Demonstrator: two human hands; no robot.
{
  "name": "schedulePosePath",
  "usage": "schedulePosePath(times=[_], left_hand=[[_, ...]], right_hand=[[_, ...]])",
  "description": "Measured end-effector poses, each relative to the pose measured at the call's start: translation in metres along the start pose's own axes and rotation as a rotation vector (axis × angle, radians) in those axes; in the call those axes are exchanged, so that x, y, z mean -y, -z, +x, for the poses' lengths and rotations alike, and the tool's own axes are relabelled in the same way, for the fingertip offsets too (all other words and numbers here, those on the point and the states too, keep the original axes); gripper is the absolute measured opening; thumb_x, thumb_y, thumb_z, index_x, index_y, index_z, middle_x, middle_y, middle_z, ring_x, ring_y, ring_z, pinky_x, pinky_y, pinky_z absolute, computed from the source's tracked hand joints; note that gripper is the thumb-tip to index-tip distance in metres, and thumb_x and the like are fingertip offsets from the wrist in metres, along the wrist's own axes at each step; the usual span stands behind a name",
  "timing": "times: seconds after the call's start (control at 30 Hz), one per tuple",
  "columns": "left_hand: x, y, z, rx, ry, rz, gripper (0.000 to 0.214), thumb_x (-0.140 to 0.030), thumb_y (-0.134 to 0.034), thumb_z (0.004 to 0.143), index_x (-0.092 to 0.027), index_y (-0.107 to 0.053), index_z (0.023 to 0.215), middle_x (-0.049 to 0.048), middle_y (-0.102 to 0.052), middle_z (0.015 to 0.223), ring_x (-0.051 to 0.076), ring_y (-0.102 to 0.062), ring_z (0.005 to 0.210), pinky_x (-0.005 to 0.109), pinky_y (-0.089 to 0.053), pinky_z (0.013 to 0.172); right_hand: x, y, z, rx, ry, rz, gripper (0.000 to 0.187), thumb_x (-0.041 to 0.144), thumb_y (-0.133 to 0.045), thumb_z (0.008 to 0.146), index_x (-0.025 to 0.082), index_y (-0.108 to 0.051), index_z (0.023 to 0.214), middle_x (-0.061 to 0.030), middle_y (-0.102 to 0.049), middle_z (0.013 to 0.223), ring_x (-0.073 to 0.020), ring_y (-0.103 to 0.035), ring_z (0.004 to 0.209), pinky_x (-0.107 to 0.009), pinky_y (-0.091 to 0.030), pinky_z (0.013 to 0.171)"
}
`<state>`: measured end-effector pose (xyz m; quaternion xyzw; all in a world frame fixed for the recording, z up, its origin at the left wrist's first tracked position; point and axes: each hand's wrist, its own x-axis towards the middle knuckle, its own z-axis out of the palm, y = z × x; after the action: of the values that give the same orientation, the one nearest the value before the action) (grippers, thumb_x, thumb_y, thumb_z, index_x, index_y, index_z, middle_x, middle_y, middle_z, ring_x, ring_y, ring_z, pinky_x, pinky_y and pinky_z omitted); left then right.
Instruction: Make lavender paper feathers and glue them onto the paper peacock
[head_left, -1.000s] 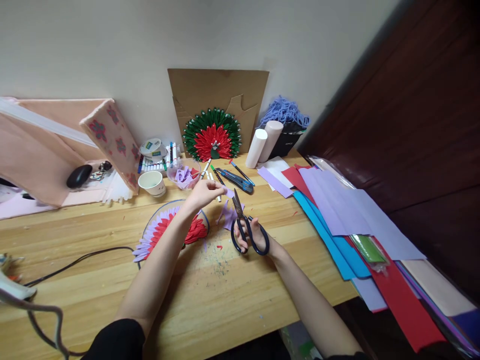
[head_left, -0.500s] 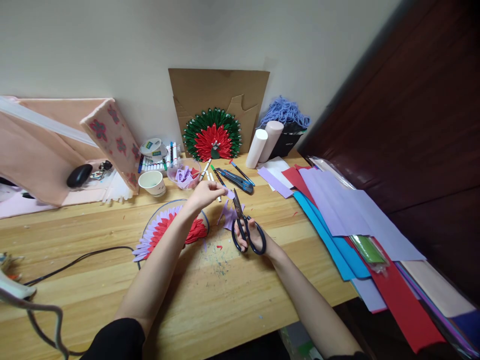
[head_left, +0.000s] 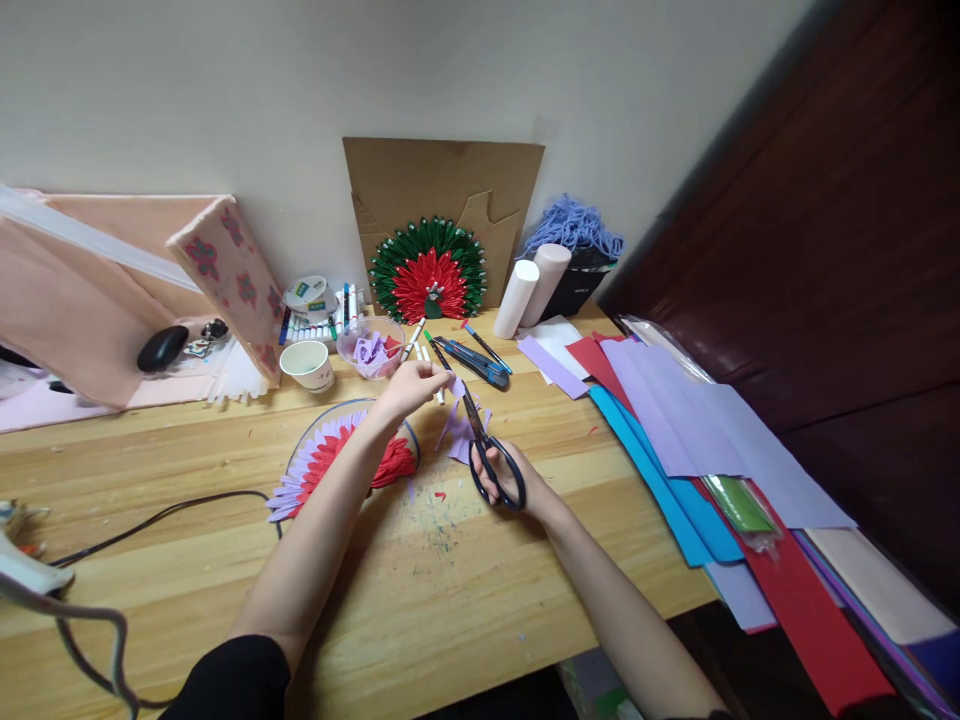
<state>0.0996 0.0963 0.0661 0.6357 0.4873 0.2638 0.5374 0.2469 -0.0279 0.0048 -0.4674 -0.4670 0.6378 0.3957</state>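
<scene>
Between the thumb and fingers of my left hand (head_left: 417, 388) is pinched a small piece of purple paper (head_left: 457, 386). My right hand (head_left: 501, 476) grips black-handled scissors (head_left: 480, 430) by their loops, the blades pointing up and left at that piece. Purple paper scraps (head_left: 456, 436) lie on the table just below the blades. Partly hidden under my left forearm is a round craft piece (head_left: 322, 458) with a purple outer row and red inner petals. Tiny red and purple bits are scattered beside it.
A peacock craft (head_left: 430, 275) on cardboard leans at the wall. Nearby stand a paper cup (head_left: 307, 367), a clear bowl (head_left: 370, 348) of scraps, markers and a utility knife (head_left: 474, 362). Sheets of coloured paper (head_left: 682, 420) cover the right side. A black cable (head_left: 161, 517) runs at left.
The scissor blades have come closer together at the purple piece, and my right hand's fingers have closed in on the handles. My left hand keeps its pinch.
</scene>
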Motion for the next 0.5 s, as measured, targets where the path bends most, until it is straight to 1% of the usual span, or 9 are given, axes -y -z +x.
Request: schedulePosePath(times=[0.1,0.17,0.23,0.3,0.37,0.43,0.5], left_hand=[[0.003,0.002,0.001,0.013,-0.046,-0.011,0.020,-0.027,-0.054,0.066,-0.012,-0.066,0.062,0.0012,-0.061,0.061,0.007,-0.045,0.052,0.019,-0.033,0.049],[0.004,0.003,0.002,0.013,-0.056,-0.014,0.019,-0.027,-0.054,0.066,-0.012,-0.067,0.062,0.0015,-0.062,0.061,0.007,-0.046,0.052,0.019,-0.035,0.050],[0.004,0.003,0.002,0.013,-0.041,-0.029,0.019,-0.027,-0.055,0.067,-0.012,-0.066,0.062,0.0017,-0.062,0.061,0.007,-0.048,0.052,0.019,-0.038,0.051],[0.004,0.001,0.001,0.024,-0.008,-0.069,0.018,-0.027,-0.059,0.066,-0.011,-0.065,0.062,0.0020,-0.062,0.060,0.008,-0.049,0.052,0.019,-0.041,0.052],[0.003,-0.003,0.001,0.052,0.020,-0.132,0.018,-0.029,-0.064,0.065,-0.010,-0.065,0.063,0.0022,-0.061,0.058,0.008,-0.052,0.053,0.021,-0.044,0.054],[0.004,-0.008,0.000,0.084,0.036,-0.199,0.019,-0.028,-0.068,0.063,-0.009,-0.066,0.066,0.0025,-0.062,0.058,0.009,-0.054,0.054,0.022,-0.047,0.058],[0.005,-0.012,0.000,0.098,0.041,-0.263,0.018,-0.025,-0.070,0.062,-0.009,-0.065,0.068,0.0030,-0.063,0.059,0.009,-0.057,0.056,0.023,-0.049,0.062]], right_hand=[[0.004,0.002,-0.002,-0.022,0.015,-0.136,0.067,0.086,-0.037,0.059,0.019,-0.044,0.068,0.0072,-0.040,0.037,-0.0092,-0.038,0.030,-0.020,-0.032,0.034],[0.006,0.008,-0.003,-0.104,0.048,-0.303,0.064,0.082,-0.032,0.067,0.019,-0.046,0.070,0.0054,-0.043,0.040,-0.0106,-0.042,0.034,-0.022,-0.033,0.037],[0.010,0.017,-0.005,-0.264,0.057,-0.573,0.055,0.073,-0.038,0.074,0.019,-0.049,0.073,0.0020,-0.052,0.049,-0.0126,-0.048,0.043,-0.022,-0.034,0.043],[0.015,0.028,-0.006,-0.442,0.001,-0.875,0.042,0.062,-0.050,0.074,0.020,-0.052,0.075,-0.0012,-0.059,0.061,-0.0158,-0.055,0.055,-0.023,-0.034,0.048],[0.018,0.039,-0.006,-0.574,-0.074,-1.084,0.033,0.053,-0.058,0.072,0.021,-0.054,0.075,-0.0034,-0.063,0.070,-0.0190,-0.059,0.064,-0.025,-0.034,0.052],[0.017,0.049,-0.006,-0.638,-0.104,-1.177,0.026,0.045,-0.059,0.073,0.020,-0.057,0.078,-0.0057,-0.065,0.074,-0.0213,-0.061,0.070,-0.026,-0.037,0.056],[0.012,0.055,-0.005,-0.659,-0.081,-1.186,0.023,0.039,-0.058,0.075,0.018,-0.059,0.084,-0.0086,-0.065,0.080,-0.0232,-0.062,0.076,-0.029,-0.042,0.063]])
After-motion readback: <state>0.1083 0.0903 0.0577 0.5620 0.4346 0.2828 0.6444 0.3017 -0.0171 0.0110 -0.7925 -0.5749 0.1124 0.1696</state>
